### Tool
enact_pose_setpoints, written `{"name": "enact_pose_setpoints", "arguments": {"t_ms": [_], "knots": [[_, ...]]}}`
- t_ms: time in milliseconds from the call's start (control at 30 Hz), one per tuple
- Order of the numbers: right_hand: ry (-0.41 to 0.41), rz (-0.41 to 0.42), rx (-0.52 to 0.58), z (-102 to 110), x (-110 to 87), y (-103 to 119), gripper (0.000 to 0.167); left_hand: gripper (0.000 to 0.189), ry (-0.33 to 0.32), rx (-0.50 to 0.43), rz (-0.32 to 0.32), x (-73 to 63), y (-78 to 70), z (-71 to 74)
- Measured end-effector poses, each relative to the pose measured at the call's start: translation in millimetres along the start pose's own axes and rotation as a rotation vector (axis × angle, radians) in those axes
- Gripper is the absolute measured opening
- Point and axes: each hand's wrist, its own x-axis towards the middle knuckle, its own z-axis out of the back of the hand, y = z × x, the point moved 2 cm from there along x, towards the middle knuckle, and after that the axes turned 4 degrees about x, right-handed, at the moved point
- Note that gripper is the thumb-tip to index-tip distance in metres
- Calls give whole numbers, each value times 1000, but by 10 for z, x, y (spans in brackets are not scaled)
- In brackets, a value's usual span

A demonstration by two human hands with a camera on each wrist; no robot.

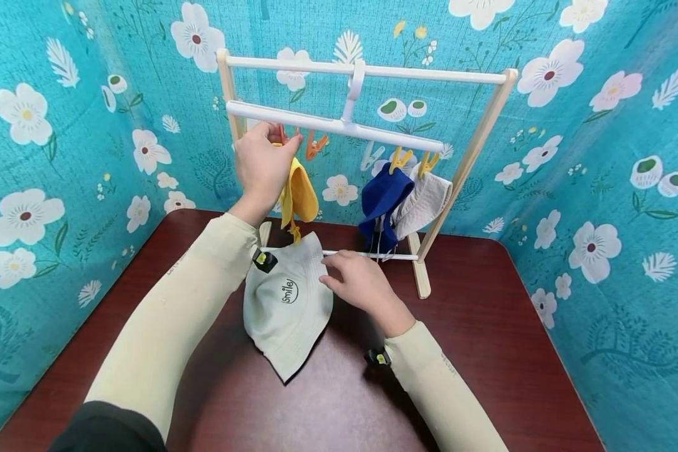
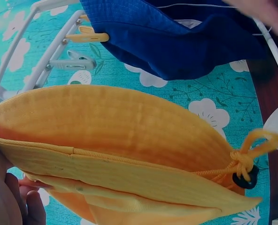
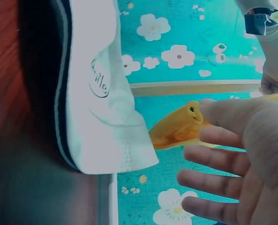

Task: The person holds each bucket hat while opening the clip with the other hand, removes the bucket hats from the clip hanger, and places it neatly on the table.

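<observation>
My left hand (image 1: 265,160) is raised under the white hanger bar (image 1: 339,125) and pinches an orange clothespin (image 2: 32,183) at the upper edge of a yellow bucket hat (image 1: 299,194). The hat hangs with its cord and black toggle (image 2: 245,177) dangling. My right hand (image 1: 358,279) hovers with loosely extended fingers beside a pale bucket hat (image 1: 285,307), which lies on the table and bears the word "smile". Nothing is in the right hand. In the right wrist view the yellow hat shows behind its fingers (image 3: 214,180).
A wooden rack (image 1: 474,157) carries the hanger. Yellow clothespins (image 1: 400,161) hold a blue hat (image 1: 384,201) and a light grey hat (image 1: 424,201) on its right side. Another orange clothespin (image 1: 315,145) and a white one (image 1: 371,156) hang between. Floral cloth (image 1: 593,251) surrounds the table (image 1: 486,351).
</observation>
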Motion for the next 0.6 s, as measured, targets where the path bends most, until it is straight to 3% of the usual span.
{"name": "enact_pose_setpoints", "arguments": {"t_ms": [333,600], "knots": [[-140,-206,153,124,249,84,53,36,56,-11,14,8,15,8],[-221,-310,280,88,487,133,65,35,75,-28,29,0,14,-5]]}}
